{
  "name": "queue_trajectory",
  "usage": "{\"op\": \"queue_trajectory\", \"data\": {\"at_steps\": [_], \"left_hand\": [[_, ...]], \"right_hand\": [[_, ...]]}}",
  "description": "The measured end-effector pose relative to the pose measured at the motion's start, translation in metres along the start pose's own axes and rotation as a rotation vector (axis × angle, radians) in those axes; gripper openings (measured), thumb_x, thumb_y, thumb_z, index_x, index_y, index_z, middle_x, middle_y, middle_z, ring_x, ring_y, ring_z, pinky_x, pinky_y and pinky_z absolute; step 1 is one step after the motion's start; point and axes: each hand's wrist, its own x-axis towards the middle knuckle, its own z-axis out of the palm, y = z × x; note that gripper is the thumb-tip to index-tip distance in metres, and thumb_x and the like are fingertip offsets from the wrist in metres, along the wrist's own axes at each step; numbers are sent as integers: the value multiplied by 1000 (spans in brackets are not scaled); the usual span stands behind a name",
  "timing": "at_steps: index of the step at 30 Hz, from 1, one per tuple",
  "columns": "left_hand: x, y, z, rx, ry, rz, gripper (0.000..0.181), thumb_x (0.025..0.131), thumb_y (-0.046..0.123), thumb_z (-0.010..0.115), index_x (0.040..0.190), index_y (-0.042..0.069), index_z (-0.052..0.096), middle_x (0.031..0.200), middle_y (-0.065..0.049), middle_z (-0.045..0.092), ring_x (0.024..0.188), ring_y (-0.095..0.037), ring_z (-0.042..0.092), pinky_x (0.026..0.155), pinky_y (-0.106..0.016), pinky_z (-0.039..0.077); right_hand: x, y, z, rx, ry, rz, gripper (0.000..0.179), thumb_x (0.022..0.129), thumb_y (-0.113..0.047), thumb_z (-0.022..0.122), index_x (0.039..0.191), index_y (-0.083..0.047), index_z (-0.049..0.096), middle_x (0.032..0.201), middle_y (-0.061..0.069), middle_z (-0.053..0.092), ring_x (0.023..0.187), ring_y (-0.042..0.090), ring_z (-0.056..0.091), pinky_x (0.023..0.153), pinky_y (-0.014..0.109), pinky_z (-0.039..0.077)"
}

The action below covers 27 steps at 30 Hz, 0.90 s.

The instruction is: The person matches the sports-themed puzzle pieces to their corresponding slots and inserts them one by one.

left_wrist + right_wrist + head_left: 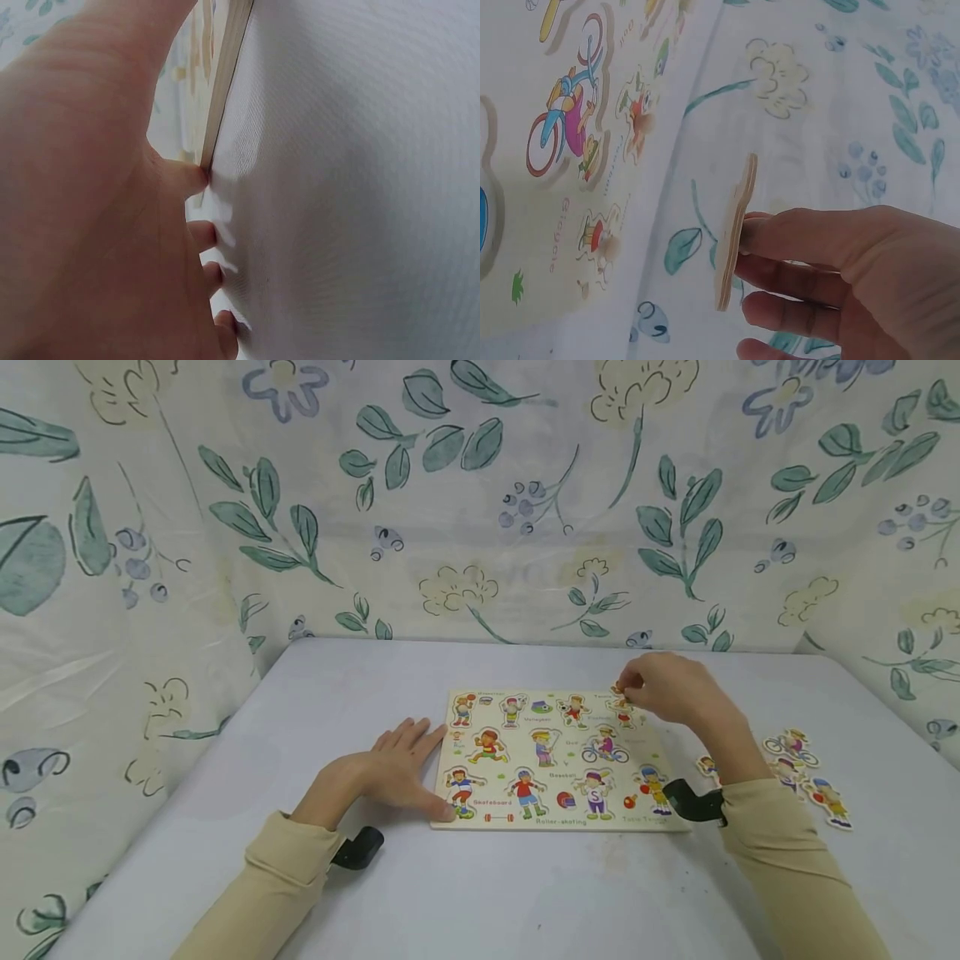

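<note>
A wooden puzzle board point(517, 781) with printed sports figures lies flat on the table. Beside its left edge my left hand point(397, 768) rests with fingers spread, the thumb touching the board's lower left corner. In the left wrist view, the thumb and fingertips point(199, 178) meet the board's side. My right hand point(667, 689) pinches a thin wooden puzzle piece point(735, 232) above the board's upper right corner. The right wrist view shows that piece edge-on, so its picture is hidden. Below it, a printed recess point(596, 236) shows on the board.
Several loose puzzle pieces point(828, 802) lie right of the board, some overlapping and one partly behind my right forearm. A bicycle piece point(603, 745) sits in the board. Floral cloth point(480, 527) hangs behind the white table point(540, 893).
</note>
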Motion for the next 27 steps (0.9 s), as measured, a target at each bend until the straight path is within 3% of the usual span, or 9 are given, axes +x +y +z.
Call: {"op": "queue_trajectory", "data": {"at_steps": [13,27], "left_hand": [[3,-2,1,1,-7,9,121,74,67,74,159,8,11,165,-20,4,151,-41,-2,122,-58,6],[4,-1,-1,18,-13,5,121,74,67,73,159,8,11,165,-20,3,151,-41,-2,121,-59,6]], "right_hand": [[6,-29,17,-86,52,-103,15,94,-11,65,103,-9,76,95,4,70,84,21,61,78,40,54],[11,-74,43,-92,96,-237,14,94,-13,66,100,-14,79,90,-1,64,82,18,53,68,32,47]]}}
